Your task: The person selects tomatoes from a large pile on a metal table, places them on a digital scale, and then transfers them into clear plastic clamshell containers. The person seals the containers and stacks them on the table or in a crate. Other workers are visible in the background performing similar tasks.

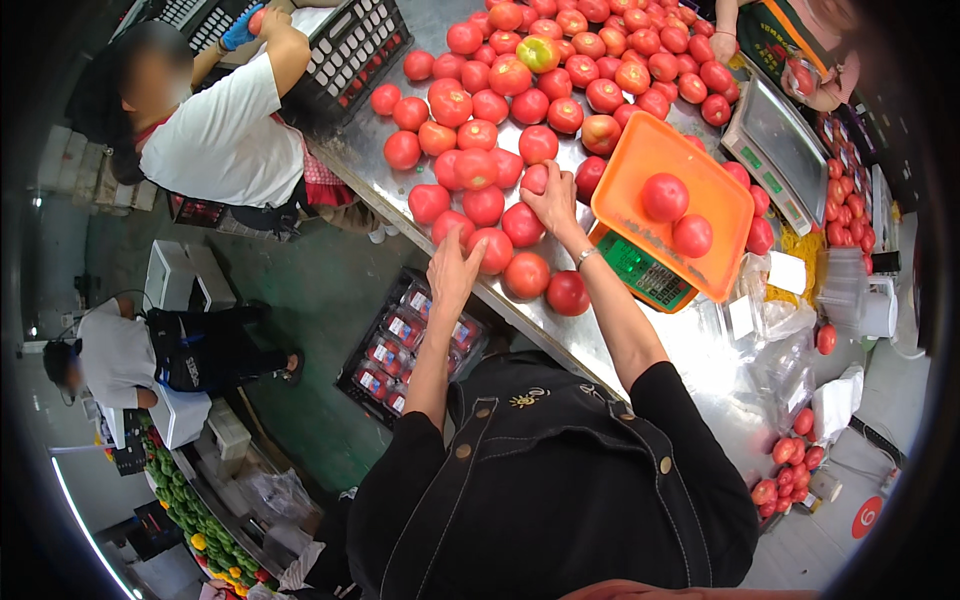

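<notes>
My left hand [452, 276] rests at the near edge of a spread of tomatoes, thumb and fingers apart. Its fingers touch one tomato [452, 222], and its thumb lies against another tomato [495, 253]. My right hand [556, 202] has its fingers around a tomato [535, 180] further in. Just right of that hand, an orange plastic tray [630, 169] sits tilted on a digital scale [637, 266] with a lit green display. Two tomatoes [665, 197] lie in the tray. One greenish-yellow tomato [538, 52] stands out among the red ones beyond.
The metal table's edge [540, 337] runs diagonally before me. Below it stands a black crate [390, 352] of packed tomatoes. A second scale [780, 157] and plastic bags [780, 375] lie right. One co-worker [225, 142] is beside a black crate [352, 56]; another person's hand [723, 46] is opposite.
</notes>
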Tool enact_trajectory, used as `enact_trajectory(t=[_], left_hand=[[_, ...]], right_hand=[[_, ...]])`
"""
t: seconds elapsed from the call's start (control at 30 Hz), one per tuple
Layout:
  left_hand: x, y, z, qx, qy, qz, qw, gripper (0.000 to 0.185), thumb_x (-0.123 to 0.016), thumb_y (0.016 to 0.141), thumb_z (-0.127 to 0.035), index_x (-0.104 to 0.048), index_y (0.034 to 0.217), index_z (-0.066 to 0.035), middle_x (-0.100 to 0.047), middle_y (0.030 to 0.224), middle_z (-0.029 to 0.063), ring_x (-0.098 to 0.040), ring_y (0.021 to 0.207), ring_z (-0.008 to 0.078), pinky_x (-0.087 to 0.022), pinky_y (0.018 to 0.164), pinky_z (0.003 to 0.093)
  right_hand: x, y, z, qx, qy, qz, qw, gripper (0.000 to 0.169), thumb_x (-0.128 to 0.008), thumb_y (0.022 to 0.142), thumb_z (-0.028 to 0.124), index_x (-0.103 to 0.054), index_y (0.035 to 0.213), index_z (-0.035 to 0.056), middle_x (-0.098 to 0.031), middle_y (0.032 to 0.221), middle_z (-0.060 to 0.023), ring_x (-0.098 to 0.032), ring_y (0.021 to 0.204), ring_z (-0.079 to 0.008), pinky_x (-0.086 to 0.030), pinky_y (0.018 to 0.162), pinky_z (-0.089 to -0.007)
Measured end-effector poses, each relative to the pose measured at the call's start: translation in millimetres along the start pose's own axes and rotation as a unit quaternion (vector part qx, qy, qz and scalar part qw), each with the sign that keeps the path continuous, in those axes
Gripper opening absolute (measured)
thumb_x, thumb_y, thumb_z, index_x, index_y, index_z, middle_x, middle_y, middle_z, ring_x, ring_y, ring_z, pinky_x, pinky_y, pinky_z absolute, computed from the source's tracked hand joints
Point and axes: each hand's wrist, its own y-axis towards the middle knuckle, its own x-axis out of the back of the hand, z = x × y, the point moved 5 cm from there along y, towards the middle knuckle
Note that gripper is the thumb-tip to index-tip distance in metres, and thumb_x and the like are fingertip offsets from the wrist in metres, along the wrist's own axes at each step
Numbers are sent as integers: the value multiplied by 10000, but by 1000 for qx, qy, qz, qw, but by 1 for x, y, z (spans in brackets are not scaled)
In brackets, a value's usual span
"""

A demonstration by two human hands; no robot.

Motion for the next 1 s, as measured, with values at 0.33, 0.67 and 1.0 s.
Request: enact_trajectory(t=[0.33, 0.67, 1.0], left_hand=[[8, 82, -8, -167, 49, -162, 971, 556, -683, 784, -199, -483, 1276, -36, -533, 1196, 202, -509, 1120, 368, -430, 925, 472], [-27, 172, 39, -155, 104, 76, 979, 877, -806, 647, -317, -343, 1392, -280, -456, 1318, 206, -554, 1065, 449, -469, 906, 492], [-22, 175, 16, -88, 169, 75, 979, 838, -820, 618, -493, -426, 1318, -254, -546, 1184, 229, -544, 1096, 432, -458, 895, 512]], right_hand=[[103, -108, 49, 194, 104, -116, 969, 671, -776, 689, 140, -473, 1284, 75, -442, 1234, -198, -466, 1141, -377, -412, 968, -438], [203, -142, -26, 66, -62, -235, 968, 687, -771, 719, 194, -463, 1320, 72, -460, 1246, -172, -479, 1139, -356, -434, 947, -435], [206, -155, -18, 29, -52, -293, 954, 728, -741, 789, 226, -369, 1391, 56, -392, 1374, -195, -456, 1217, -387, -424, 983, -441]])
